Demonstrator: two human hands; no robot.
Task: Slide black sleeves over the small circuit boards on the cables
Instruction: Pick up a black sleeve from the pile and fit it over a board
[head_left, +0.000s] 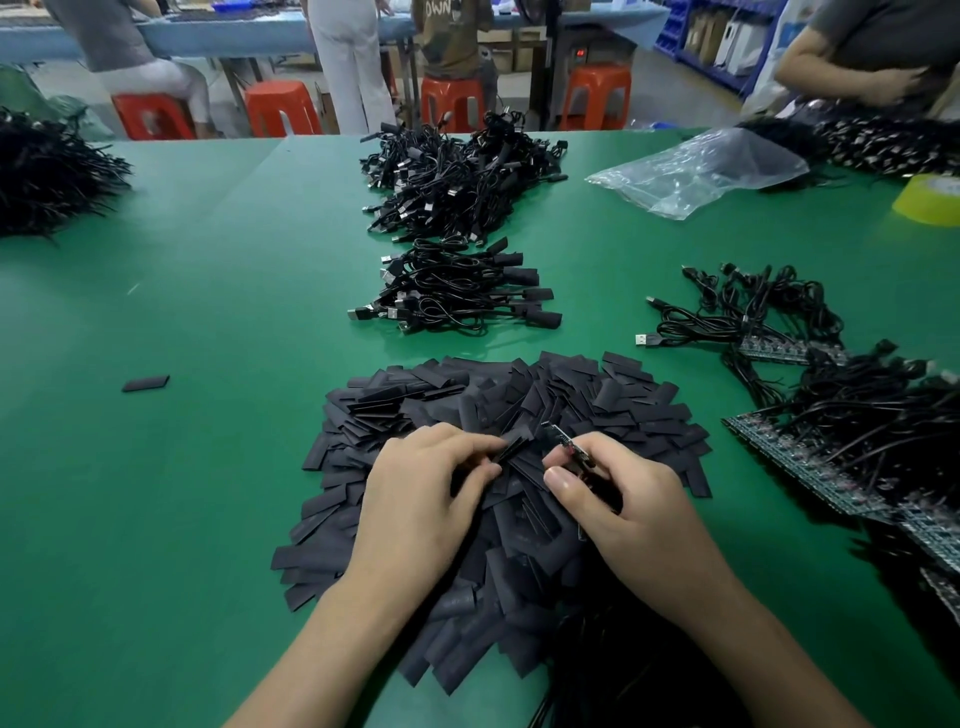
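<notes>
Here, green table, sleeve pile, red stools.

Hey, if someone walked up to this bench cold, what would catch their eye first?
The heap of black sleeves in the middle of the green table, with both hands over it: the left hand pinches one sleeve, the right hand holds a small circuit board. Behind it lies a bundle of sleeved cables.

four red stools; one plastic bag; one stray sleeve
</notes>
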